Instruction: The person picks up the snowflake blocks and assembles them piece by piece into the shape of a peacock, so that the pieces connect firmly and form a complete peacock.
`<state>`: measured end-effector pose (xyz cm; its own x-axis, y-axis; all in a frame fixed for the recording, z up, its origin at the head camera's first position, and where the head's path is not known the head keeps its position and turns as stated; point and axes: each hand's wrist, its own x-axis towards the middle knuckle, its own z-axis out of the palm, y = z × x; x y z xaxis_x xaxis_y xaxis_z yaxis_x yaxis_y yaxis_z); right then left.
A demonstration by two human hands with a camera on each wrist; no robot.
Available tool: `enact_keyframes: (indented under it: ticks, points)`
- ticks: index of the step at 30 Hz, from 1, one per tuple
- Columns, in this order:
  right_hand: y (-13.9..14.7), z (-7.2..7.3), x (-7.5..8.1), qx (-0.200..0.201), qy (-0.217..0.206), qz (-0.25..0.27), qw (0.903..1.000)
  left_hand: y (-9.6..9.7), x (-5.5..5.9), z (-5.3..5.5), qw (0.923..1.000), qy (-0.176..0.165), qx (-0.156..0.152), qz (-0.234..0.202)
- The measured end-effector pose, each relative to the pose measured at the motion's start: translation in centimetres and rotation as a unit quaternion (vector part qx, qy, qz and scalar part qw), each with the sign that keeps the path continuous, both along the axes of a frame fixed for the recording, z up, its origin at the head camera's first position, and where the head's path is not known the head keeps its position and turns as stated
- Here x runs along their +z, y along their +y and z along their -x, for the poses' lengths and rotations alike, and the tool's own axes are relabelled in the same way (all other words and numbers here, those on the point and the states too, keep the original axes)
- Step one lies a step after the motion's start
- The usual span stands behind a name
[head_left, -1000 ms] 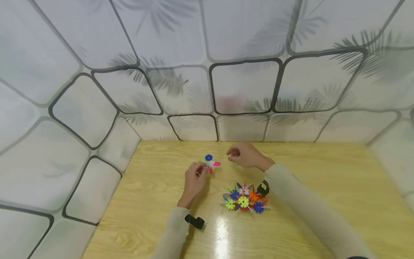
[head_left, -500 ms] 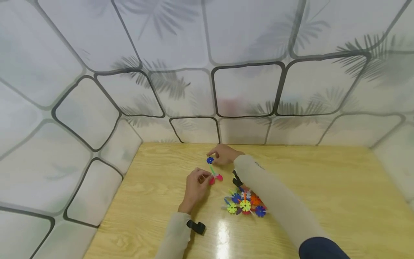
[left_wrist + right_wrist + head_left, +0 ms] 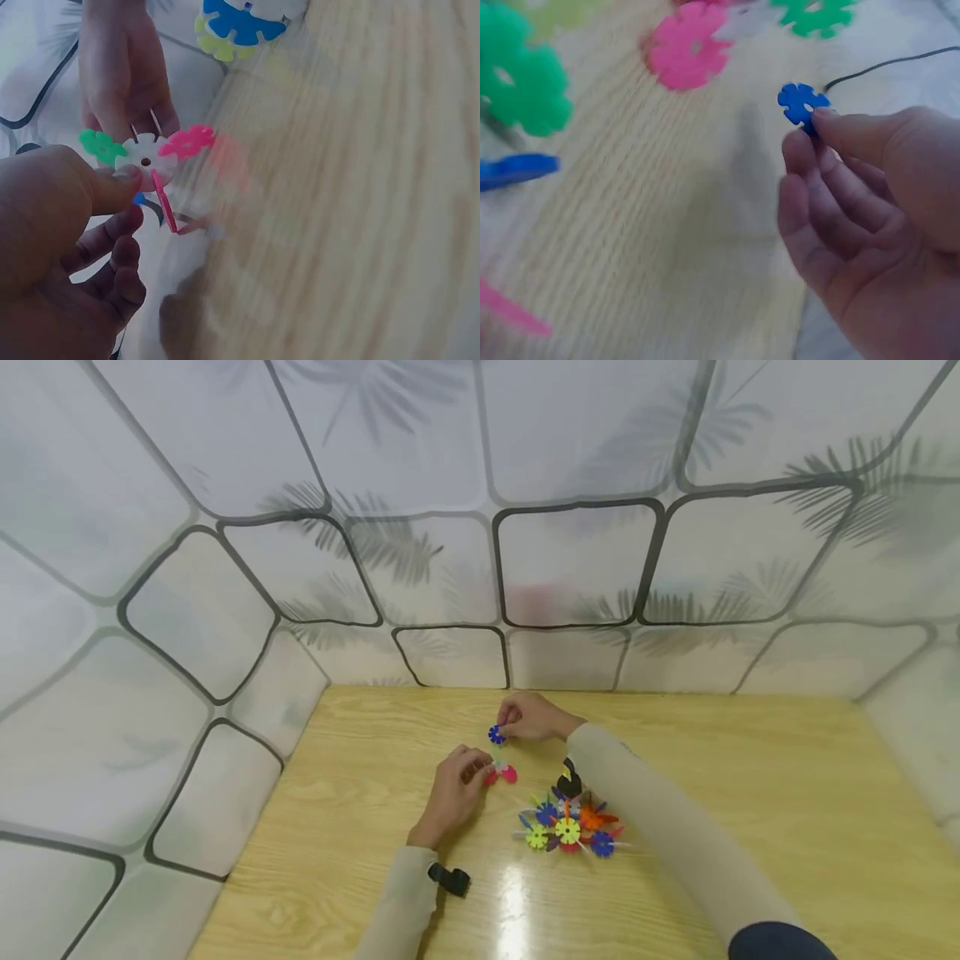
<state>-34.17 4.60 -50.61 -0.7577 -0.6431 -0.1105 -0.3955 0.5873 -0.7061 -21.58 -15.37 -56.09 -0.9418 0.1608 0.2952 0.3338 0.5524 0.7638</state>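
Observation:
My left hand (image 3: 454, 787) pinches a white notched snowflake disc (image 3: 144, 159) between thumb and finger. A green disc (image 3: 103, 147) and two pink discs are slotted into its edge, one pink disc (image 3: 187, 141) lying flatter and the other seen edge-on. Just beyond, my right hand (image 3: 538, 717) holds a small blue snowflake disc (image 3: 801, 103) between thumb and fingertips. A gap shows between this blue disc and the green disc (image 3: 814, 13) in the right wrist view.
A cluster of joined snowflake discs, with a yellow disc (image 3: 567, 831) at its front, sits on the wooden table (image 3: 337, 877) below my right forearm. A patterned wall covering (image 3: 562, 568) rises behind the table's far edge.
My right hand has come left from beside the discs to the blue disc and pinches it. The left hand's joined discs have shifted slightly towards me, widening the space to the blue one.

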Motion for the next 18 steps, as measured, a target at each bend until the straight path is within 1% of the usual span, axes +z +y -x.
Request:
enact_keyframes:
  ticks: [2, 5, 7, 8, 10, 12, 14, 15, 17, 18]
  points:
    - [0.6, -0.7, 0.7, 0.011, -0.035, 0.028, 0.9990, -0.2, -0.3, 0.0, 0.9999, 0.001, -0.014, -0.008]
    - [1.4, -1.9, 1.4, 0.018, -0.089, 0.056, 0.9943, -0.7, -0.7, 0.0, 0.9988, 0.006, -0.041, -0.026]
    - [1.9, -2.5, 1.5, 0.017, -0.106, 0.075, 0.9914, -1.0, -1.1, 0.1, 0.9972, 0.014, -0.062, -0.039]
    - [2.1, -2.8, 1.5, 0.016, -0.110, 0.084, 0.9903, -1.2, -1.7, 0.4, 0.9961, 0.026, -0.073, -0.041]
    - [2.5, -3.3, 1.3, 0.011, -0.111, 0.098, 0.9889, -1.5, -2.6, 0.8, 0.9953, 0.030, -0.084, -0.039]
    - [2.8, -3.7, 0.8, 0.003, -0.107, 0.109, 0.9883, -1.7, -3.5, 1.2, 0.9954, 0.028, -0.088, -0.028]
    - [3.0, -4.1, 0.5, -0.005, -0.101, 0.117, 0.9879, -1.9, -4.2, 1.5, 0.9960, 0.018, -0.086, -0.014]
    - [3.1, -4.3, 0.3, -0.010, -0.096, 0.121, 0.9880, -1.8, -4.1, 1.5, 0.9964, 0.008, -0.083, -0.009]
    - [3.2, -4.7, 0.3, -0.015, -0.085, 0.131, 0.9877, -1.8, -4.0, 1.5, 0.9961, 0.009, -0.088, -0.006]
    - [3.2, -4.8, 0.2, -0.017, -0.078, 0.135, 0.9877, -1.7, -3.6, 1.3, 0.9957, 0.011, -0.092, -0.006]
